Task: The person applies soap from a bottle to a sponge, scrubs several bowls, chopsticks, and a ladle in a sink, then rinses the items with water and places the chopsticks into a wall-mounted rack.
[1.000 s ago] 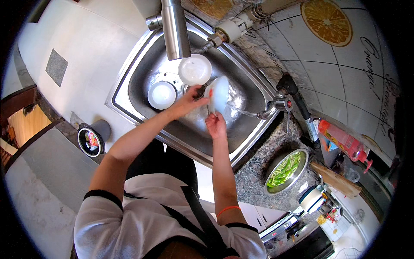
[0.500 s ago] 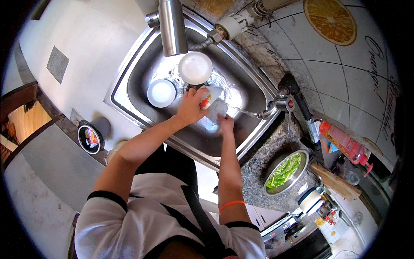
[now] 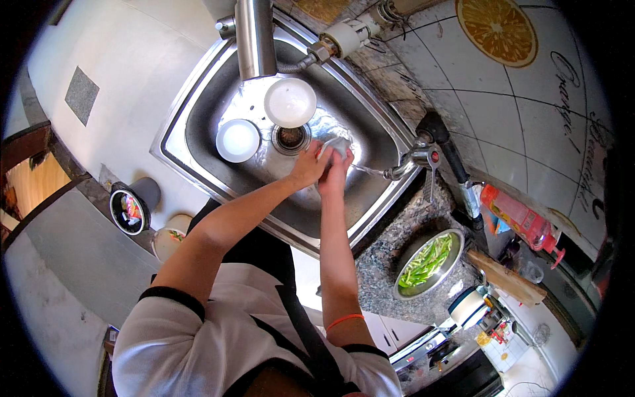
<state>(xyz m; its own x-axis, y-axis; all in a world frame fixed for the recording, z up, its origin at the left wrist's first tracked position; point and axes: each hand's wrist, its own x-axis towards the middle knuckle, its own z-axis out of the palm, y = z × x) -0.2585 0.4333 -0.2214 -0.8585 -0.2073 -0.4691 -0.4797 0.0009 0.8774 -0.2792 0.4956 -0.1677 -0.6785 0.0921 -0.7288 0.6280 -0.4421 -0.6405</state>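
- At the centre of the frame, a steel sink point(image 3: 198, 99) runs diagonally from the upper middle towards the right; its drain point(image 3: 291, 137) lies near the middle.
- Right of the sink, a tap point(image 3: 413, 157) sends a thin stream of water leftward to the hands.
- At lower right, a metal bowl point(image 3: 405, 286) of green beans stands on the speckled counter.
- Inside the sink, two white bowls: one point(image 3: 290, 102) just above the drain, one point(image 3: 238, 140) to its left.
- Left hand point(image 3: 307, 165) and right hand point(image 3: 335, 173) are pressed together, fingers curled around a small pale dish point(image 3: 334, 144), held just right of the drain, mostly hidden.
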